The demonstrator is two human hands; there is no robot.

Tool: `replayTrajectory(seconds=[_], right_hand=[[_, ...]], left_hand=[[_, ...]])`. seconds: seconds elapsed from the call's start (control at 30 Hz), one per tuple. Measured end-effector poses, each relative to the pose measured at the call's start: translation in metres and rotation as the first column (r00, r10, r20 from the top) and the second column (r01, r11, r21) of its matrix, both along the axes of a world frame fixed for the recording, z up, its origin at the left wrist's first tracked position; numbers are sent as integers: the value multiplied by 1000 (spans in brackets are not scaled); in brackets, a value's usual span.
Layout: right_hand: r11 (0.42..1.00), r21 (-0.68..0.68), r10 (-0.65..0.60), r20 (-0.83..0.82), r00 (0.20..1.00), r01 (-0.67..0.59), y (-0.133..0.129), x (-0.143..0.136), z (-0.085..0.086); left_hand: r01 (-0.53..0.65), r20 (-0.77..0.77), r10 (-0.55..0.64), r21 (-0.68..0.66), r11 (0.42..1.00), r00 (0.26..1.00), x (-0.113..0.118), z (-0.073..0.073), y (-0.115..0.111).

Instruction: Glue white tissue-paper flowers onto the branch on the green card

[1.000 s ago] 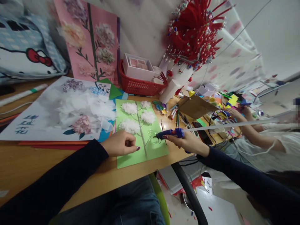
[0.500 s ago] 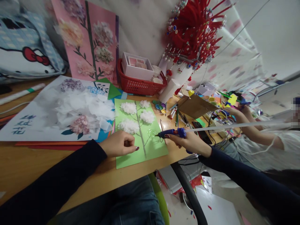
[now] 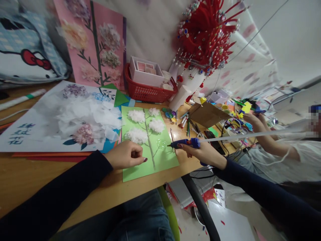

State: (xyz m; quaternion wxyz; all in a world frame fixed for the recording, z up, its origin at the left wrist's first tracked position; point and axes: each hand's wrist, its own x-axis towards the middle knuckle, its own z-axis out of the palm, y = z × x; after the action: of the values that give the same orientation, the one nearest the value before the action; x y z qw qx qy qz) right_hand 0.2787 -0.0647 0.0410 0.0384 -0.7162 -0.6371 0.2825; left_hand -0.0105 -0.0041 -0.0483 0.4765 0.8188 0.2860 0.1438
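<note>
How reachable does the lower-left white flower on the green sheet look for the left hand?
Probably yes: the left hand is close by that white flower, nothing visible lies between them, and the glue gun is farther right.

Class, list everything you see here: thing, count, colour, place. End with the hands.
table: one, brown, centre
card: one, green, front of table
paper flowers: four, white, on card
glue: one patch, clear, on card
glue gun: one, blue, card's right edge
sheet: one, white, left of card
picture: one, pink, behind sheet
basket: one, red, behind card
box: one, white, in basket
beaded ornament: one, red, top
cardboard: one, brown, right of card
bag: one, blue-white, far left
craft items: many, mixed, right
chair: one, green, bottom
other person: one, white top, right
left hand: one, navy-sleeved, card's left edge
right hand: one, navy-sleeved, around glue gun
</note>
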Motion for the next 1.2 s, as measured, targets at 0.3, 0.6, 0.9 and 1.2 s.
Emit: replayTrajectory(seconds=[0.3,0.6,0.9,1.2], right_hand=[[999,50,17,25,1000,-19,0,3,-3],[998,15,-68,6,998,67,1,3,-3],[994,86,52,111,992,-61,3,-12,13],[986,126,97,89,991,-108,4,-12,18]], left_hand=[[-4,-2,4,8,1000,1000,0,1,-1],[-97,136,90,41,994,987,27,37,7],[247,-22,-285,565,787,958,141,122,26],[166,238,-310,479,862,920,144,117,32]])
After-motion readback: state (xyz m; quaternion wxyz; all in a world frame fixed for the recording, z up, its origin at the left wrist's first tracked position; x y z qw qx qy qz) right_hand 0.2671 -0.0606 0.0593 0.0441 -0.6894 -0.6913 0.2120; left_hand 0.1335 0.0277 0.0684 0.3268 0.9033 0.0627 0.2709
